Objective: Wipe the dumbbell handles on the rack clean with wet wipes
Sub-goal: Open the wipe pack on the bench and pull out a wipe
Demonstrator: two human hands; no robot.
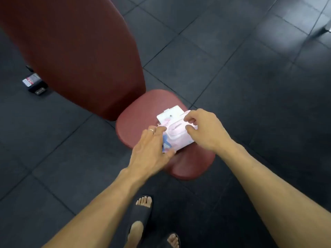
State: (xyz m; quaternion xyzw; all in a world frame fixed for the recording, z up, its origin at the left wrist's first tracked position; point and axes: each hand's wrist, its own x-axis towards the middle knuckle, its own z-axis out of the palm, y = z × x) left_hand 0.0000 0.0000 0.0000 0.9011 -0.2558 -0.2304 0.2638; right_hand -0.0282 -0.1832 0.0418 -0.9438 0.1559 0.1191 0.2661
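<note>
A pink and white pack of wet wipes (177, 135) lies on the dark red seat pad (136, 122) of a gym bench, its white lid flipped open towards the far side. My left hand (152, 149) holds the pack's near left end, fingers and thumb curled around it. My right hand (202, 129) is over the pack's right side, its thumb and fingers curled at the opening. Whether a wipe is pinched there is hidden. No dumbbells or rack are in view.
The bench's long dark red back pad (75, 51) rises to the upper left. A black bench foot with a label (35, 85) sits on the dark rubber floor tiles at left. My feet in black sandals (141, 212) stand just below the seat.
</note>
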